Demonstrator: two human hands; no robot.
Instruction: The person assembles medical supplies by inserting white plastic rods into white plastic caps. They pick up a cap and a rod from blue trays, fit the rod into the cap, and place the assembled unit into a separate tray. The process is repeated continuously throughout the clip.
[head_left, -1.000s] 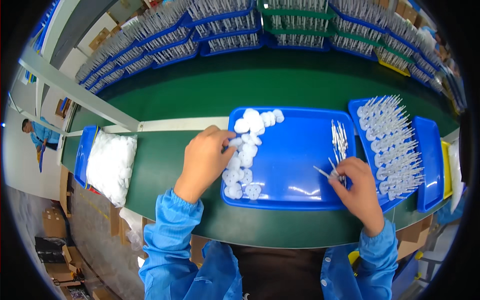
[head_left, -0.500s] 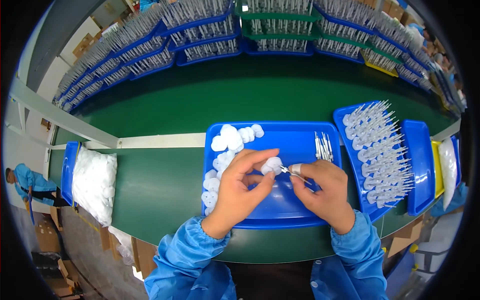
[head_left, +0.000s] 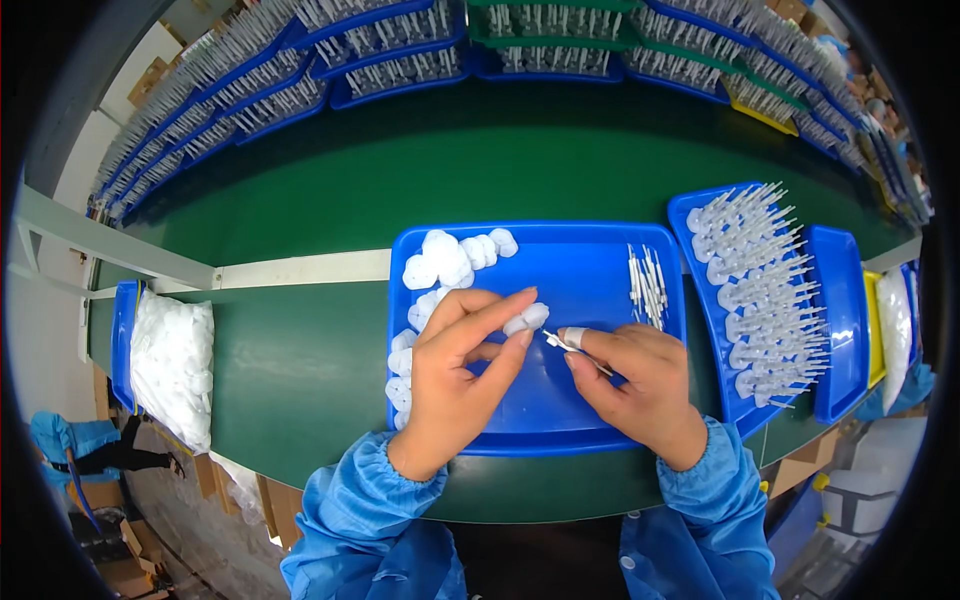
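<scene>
A white disc with a lobed rim sits at the fingertips of the left hand, pinched between thumb and index finger, so this grip is closed on it. The disc stands out past the fingertips toward the right. The left palm turns inward, the index finger reaches out nearly straight above the thumb, and the other fingers curl loosely behind.

A thin, pale rod is in the right hand's grip, clasped between thumb and index finger. Its near end points up and left at the disc's lower right edge, just beside it; whether they touch I cannot tell. The right hand is bent at the knuckles, with a pale wrap round one finger. Both forearms, in blue sleeves, come up from the lower edge.

Under the hands lies a blue tray, with loose discs along its left side and a bundle of rods at its upper right. Right of it, a second tray carries rows of discs with upright rods. The green surface bears a clear bag of white pieces at far left. Stacked trays line the back.
</scene>
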